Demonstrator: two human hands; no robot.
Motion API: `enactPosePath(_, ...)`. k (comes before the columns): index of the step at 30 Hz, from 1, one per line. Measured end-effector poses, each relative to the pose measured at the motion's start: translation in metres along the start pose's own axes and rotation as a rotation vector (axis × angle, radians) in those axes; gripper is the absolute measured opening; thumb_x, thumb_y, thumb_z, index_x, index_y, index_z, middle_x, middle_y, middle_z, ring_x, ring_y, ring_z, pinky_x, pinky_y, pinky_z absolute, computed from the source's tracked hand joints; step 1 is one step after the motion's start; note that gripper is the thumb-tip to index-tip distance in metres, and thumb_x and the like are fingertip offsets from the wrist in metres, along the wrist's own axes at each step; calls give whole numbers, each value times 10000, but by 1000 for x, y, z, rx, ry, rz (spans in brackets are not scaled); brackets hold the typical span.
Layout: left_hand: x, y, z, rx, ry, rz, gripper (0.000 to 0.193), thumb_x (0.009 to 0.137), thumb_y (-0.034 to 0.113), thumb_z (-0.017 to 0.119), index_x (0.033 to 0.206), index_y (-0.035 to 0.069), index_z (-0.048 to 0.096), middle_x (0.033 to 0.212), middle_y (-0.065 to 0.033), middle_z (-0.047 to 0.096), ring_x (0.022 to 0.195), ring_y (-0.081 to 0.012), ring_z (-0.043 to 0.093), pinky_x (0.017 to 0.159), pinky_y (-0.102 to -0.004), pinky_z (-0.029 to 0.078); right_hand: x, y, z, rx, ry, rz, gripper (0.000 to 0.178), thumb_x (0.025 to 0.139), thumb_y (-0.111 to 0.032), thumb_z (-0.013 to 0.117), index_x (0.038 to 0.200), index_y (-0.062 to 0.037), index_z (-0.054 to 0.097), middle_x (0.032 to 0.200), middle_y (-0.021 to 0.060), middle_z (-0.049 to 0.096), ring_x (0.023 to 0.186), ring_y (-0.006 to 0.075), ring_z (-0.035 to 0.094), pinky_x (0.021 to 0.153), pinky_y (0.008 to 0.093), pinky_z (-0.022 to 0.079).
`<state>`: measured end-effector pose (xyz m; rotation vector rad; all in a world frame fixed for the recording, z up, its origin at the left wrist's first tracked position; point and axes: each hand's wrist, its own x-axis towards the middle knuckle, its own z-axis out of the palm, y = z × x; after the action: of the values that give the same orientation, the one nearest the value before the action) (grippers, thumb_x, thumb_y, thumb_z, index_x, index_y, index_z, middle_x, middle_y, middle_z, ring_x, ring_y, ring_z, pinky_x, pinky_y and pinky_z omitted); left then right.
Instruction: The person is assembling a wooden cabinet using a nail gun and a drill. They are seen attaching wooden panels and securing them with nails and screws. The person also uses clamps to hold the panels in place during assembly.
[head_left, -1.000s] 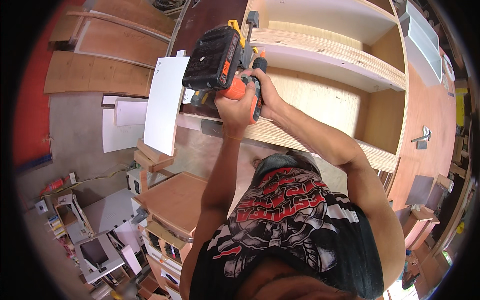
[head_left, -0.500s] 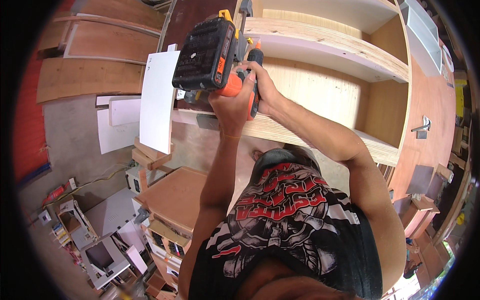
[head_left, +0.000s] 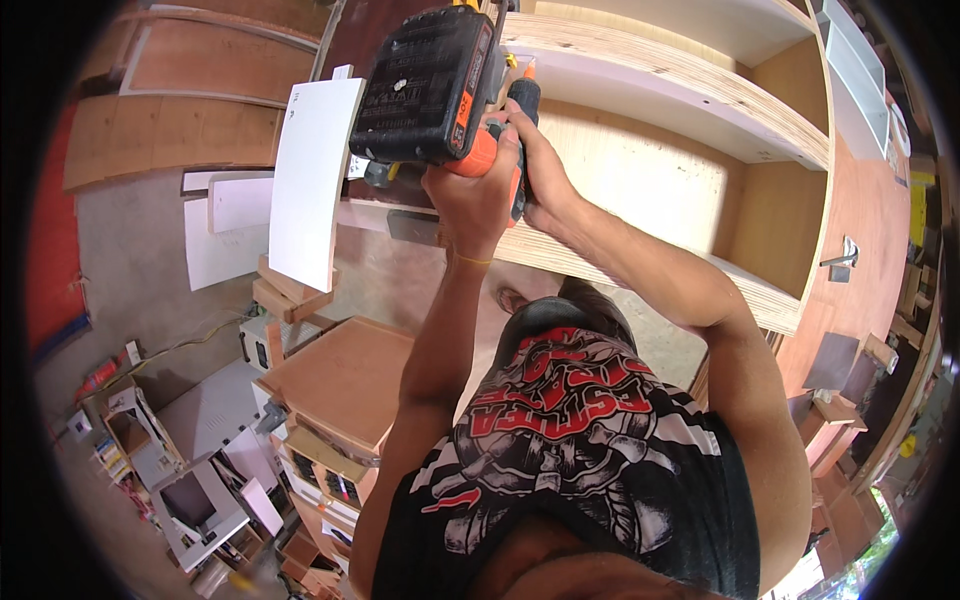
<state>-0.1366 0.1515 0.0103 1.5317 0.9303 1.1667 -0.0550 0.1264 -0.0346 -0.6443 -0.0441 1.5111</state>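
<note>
A cordless drill point(head_left: 483, 158), orange and black with a large black battery point(head_left: 420, 85), is held in both my hands. My left hand point(head_left: 473, 207) closes round its orange grip, just below the battery. My right hand point(head_left: 545, 170) wraps the drill's body behind the dark, orange-tipped front end point(head_left: 526, 88). That tip points away from me, close to the edge of a shelf board in a pale wooden cabinet point(head_left: 640, 165). A clamp with yellow parts point(head_left: 511, 61) shows partly behind the battery, which hides much of it.
A white panel point(head_left: 315, 185) stands left of the drill, with smaller white boards point(head_left: 240, 205) behind it. A brown-topped cabinet point(head_left: 345, 375) is near my left arm. A metal tool point(head_left: 842, 256) lies on the wooden surface at right. Scrap boards point(head_left: 835, 420) are stacked below it.
The drill and both hands have shifted slightly up and to the right in view. Both hands keep their hold. The surroundings have shifted a little as my view moved.
</note>
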Motion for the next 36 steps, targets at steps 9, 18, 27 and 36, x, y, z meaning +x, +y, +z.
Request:
enactPosePath(9, -1, -4, -1, 80, 11, 39, 259, 839, -13, 763, 1034, -13, 592, 992, -79, 726, 828, -103, 668, 743, -258, 547, -3, -3, 3, -49, 109, 66, 589, 1032, -581, 478, 1271, -55, 597, 1161, 112, 659, 1013, 170, 666, 850, 339, 586)
enactPosePath(18, 1, 4, 0, 81, 3, -15, 163, 828, -7, 769, 953, -8, 665, 943, -61, 723, 794, -97, 662, 733, -253, 534, 0, -6, -1, -53, -18, 66, 597, 1045, -586, 425, 1320, -66, 526, 1242, 98, 649, 1122, 182, 643, 991, 349, 537)
enactPosePath(27, 2, -1, 3, 112, 17, 90, 146, 840, 73, 780, 955, -2, 733, 878, -61, 752, 769, -126, 711, 738, -277, 557, -1, -6, 4, -23, 45, 31, 597, 1058, -587, 384, 1193, -61, 631, 1142, 109, 672, 1025, 171, 669, 885, 324, 573)
enactPosePath(36, 5, -8, 5, 110, 34, 160, 147, 852, 109, 778, 951, 3, 756, 885, -80, 777, 786, -148, 741, 759, -288, 567, -7, -17, 14, -8, 79, 67, 621, 1070, -574, 348, 1186, -36, 636, 1180, 122, 669, 1061, 195, 664, 945, 335, 563)
